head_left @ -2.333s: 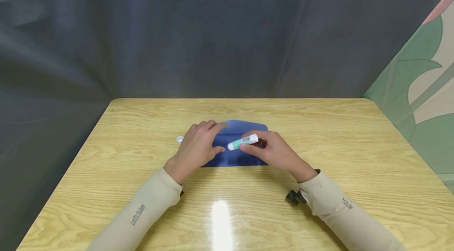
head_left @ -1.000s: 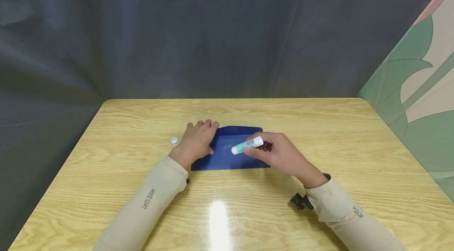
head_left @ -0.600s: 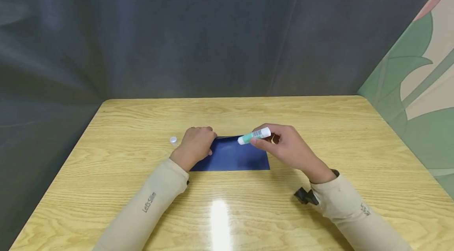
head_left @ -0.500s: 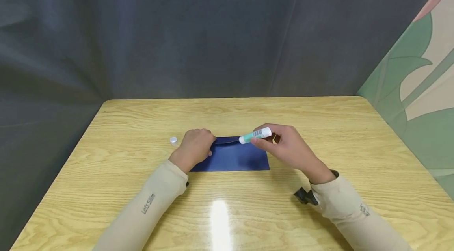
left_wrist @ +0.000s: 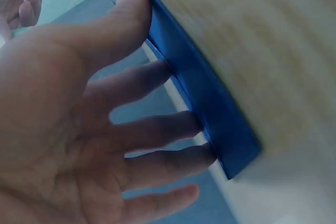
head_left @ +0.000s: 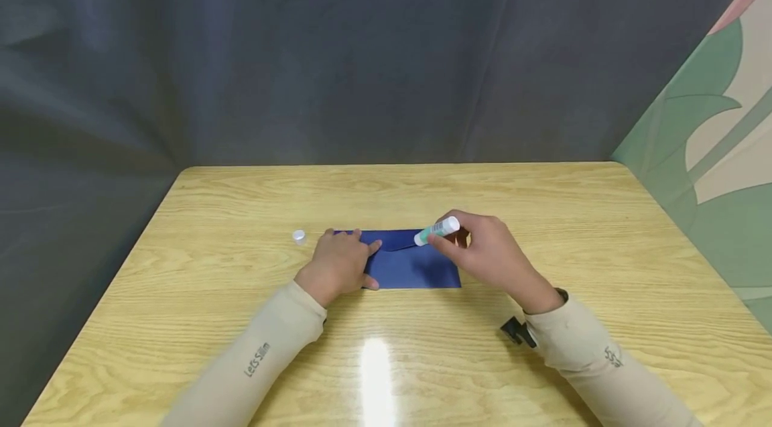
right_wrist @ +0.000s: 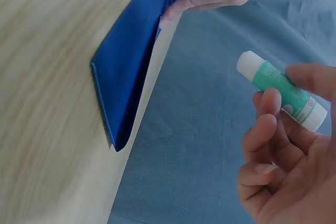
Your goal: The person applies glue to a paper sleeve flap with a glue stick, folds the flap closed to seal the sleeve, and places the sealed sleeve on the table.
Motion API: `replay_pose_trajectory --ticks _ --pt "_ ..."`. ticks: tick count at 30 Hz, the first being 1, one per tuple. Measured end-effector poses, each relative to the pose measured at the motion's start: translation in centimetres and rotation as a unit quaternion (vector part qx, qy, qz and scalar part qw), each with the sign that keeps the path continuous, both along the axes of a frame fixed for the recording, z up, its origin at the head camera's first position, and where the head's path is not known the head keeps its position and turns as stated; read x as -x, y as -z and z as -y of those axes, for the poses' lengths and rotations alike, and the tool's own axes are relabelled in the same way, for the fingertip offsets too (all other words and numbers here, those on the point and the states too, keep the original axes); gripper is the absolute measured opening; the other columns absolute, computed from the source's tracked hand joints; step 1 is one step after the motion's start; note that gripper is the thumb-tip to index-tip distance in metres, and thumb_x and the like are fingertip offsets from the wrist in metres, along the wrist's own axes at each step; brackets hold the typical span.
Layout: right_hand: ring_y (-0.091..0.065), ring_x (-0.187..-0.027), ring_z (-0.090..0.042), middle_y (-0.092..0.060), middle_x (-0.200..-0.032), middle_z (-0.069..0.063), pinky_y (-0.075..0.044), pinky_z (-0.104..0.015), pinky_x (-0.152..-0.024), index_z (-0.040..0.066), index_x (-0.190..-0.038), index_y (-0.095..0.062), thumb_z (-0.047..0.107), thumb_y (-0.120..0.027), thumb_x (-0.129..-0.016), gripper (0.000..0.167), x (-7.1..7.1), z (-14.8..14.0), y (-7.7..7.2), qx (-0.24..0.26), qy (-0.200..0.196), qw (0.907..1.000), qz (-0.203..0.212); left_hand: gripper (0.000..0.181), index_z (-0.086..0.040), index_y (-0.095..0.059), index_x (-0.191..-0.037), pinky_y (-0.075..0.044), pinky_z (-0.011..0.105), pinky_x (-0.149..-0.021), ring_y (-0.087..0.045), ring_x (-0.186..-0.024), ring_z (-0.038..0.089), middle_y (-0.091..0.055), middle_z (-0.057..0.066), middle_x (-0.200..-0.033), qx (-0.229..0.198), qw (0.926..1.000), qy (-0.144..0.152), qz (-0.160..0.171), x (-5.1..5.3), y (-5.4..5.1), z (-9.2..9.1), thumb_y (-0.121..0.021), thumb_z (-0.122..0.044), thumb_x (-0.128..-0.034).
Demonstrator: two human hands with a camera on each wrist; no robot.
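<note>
A blue envelope [head_left: 410, 269] lies flat on the table with its flap [head_left: 395, 239] folded down toward the person. My left hand [head_left: 340, 263] rests spread on its left part, and the left wrist view shows the fingers straight against the blue paper [left_wrist: 202, 87]. In my right hand [head_left: 491, 256] a white and green glue stick [head_left: 437, 230] is pinched between thumb and fingers, over the right part of the flap. The right wrist view shows the glue stick [right_wrist: 281, 90] held apart from the envelope [right_wrist: 123, 61].
A small white cap [head_left: 299, 236] stands on the wooden table [head_left: 241, 199], left of the left hand. A dark curtain [head_left: 362, 51] hangs behind the table, and a patterned cloth [head_left: 718, 165] is at the right.
The envelope's flap, upright or raised earlier, has come down onto the body. My left hand has gone from gripping the top edge to lying spread on the paper. The glue stick has shifted slightly right.
</note>
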State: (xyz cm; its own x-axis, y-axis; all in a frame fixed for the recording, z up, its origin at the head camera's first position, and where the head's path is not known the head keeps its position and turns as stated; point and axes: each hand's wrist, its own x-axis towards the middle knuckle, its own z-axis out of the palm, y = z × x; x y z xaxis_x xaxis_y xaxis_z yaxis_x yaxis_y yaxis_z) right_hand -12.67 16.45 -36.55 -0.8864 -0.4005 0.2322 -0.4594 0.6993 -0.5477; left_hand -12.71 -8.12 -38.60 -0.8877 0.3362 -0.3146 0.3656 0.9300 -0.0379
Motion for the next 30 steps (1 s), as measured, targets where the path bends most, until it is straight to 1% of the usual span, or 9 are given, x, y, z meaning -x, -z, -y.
replay_pose_trajectory --ticks 2,5,8,10,17,20,23,27,30 --pt "-0.051 -0.060 -0.013 -0.057 -0.068 0.007 -0.039 -0.024 -0.052 0.021 -0.089 -0.066 0.034 -0.071 -0.091 0.014 -0.1 0.2 0.2 -0.011 -0.006 0.9998 -0.015 0.082 -0.027 -0.039 -0.153 -0.034 0.051 -0.117 -0.043 -0.143 0.036 -0.040 0.015 -0.157 -0.010 0.9999 -0.003 0.002 -0.1 0.1 0.0 -0.067 -0.061 -0.0832" --pt "-0.045 -0.056 -0.008 -0.052 -0.065 0.008 -0.036 -0.022 -0.050 0.020 -0.088 -0.065 0.035 -0.072 -0.090 0.016 -0.2 0.3 0.7 -0.047 -0.021 0.9968 -0.061 0.080 -0.021 -0.039 -0.154 -0.031 0.048 -0.120 -0.037 -0.146 0.036 -0.036 0.019 -0.158 -0.039 0.9992 -0.006 0.013 -0.3 0.3 0.1 -0.066 -0.055 -0.0862" --pt "-0.040 -0.055 -0.005 -0.049 -0.062 0.007 -0.034 -0.021 -0.049 0.019 -0.085 -0.063 0.035 -0.073 -0.088 0.019 -0.3 0.4 1.2 -0.084 -0.031 0.9892 -0.117 0.077 -0.012 -0.037 -0.154 -0.025 0.046 -0.123 -0.031 -0.149 0.037 -0.031 0.022 -0.160 -0.054 0.9982 -0.006 0.025 -0.5 0.6 0.1 -0.063 -0.047 -0.0908" --pt "-0.040 -0.056 -0.004 -0.052 -0.063 0.006 -0.035 -0.020 -0.050 0.019 -0.084 -0.062 0.036 -0.074 -0.087 0.021 -0.4 0.4 1.5 -0.103 -0.034 0.9833 -0.146 0.074 -0.009 -0.036 -0.154 -0.023 0.047 -0.124 -0.028 -0.150 0.039 -0.029 0.023 -0.160 -0.055 0.9981 -0.006 0.029 -0.7 0.8 0.1 -0.060 -0.044 -0.0934" --pt "-0.050 -0.062 -0.005 -0.065 -0.074 0.004 -0.045 -0.024 -0.056 0.012 -0.096 -0.070 0.036 -0.077 -0.084 0.027 -0.3 0.3 2.2 -0.152 -0.070 0.9635 -0.209 0.071 -0.017 -0.032 -0.157 -0.026 0.055 -0.121 -0.023 -0.151 0.041 -0.022 0.016 -0.165 -0.049 0.9973 -0.042 0.035 -1.2 0.7 0.0 -0.056 -0.045 -0.0951" --pt "-0.053 -0.063 -0.006 -0.065 -0.074 0.004 -0.047 -0.026 -0.057 0.012 -0.098 -0.071 0.036 -0.077 -0.084 0.029 -0.3 0.3 2.4 -0.163 -0.080 0.9579 -0.222 0.071 -0.018 -0.034 -0.156 -0.025 0.053 -0.122 -0.025 -0.151 0.040 -0.024 0.014 -0.165 -0.041 0.9984 -0.031 0.020 -1.1 0.8 0.0 -0.055 -0.047 -0.0952" --pt "-0.055 -0.065 -0.008 -0.066 -0.076 0.003 -0.049 -0.028 -0.059 0.012 -0.099 -0.071 0.037 -0.076 -0.085 0.029 -0.4 0.3 2.4 -0.166 -0.081 0.9559 -0.228 0.071 -0.013 -0.037 -0.154 -0.024 0.047 -0.124 -0.030 -0.149 0.036 -0.030 0.012 -0.162 -0.041 0.9992 -0.001 0.001 -0.9 1.0 0.2 -0.055 -0.048 -0.0956" --pt "-0.058 -0.066 -0.009 -0.067 -0.078 0.003 -0.051 -0.029 -0.060 0.012 -0.099 -0.071 0.037 -0.075 -0.085 0.030 -0.4 0.4 2.5 -0.161 -0.081 0.9548 -0.236 0.071 -0.005 -0.043 -0.149 -0.031 0.042 -0.121 -0.038 -0.145 0.034 -0.038 0.013 -0.158 -0.075 0.9967 0.028 -0.014 -0.5 1.2 0.6 -0.061 -0.044 -0.0933" --pt "-0.060 -0.067 -0.010 -0.068 -0.079 0.003 -0.052 -0.030 -0.060 0.012 -0.099 -0.071 0.037 -0.075 -0.084 0.029 -0.4 0.5 2.6 -0.155 -0.086 0.9532 -0.245 0.072 -0.002 -0.047 -0.146 -0.037 0.045 -0.116 -0.040 -0.143 0.035 -0.041 0.016 -0.155 -0.106 0.9938 0.033 -0.009 -0.2 1.1 1.1 -0.069 -0.041 -0.0887"
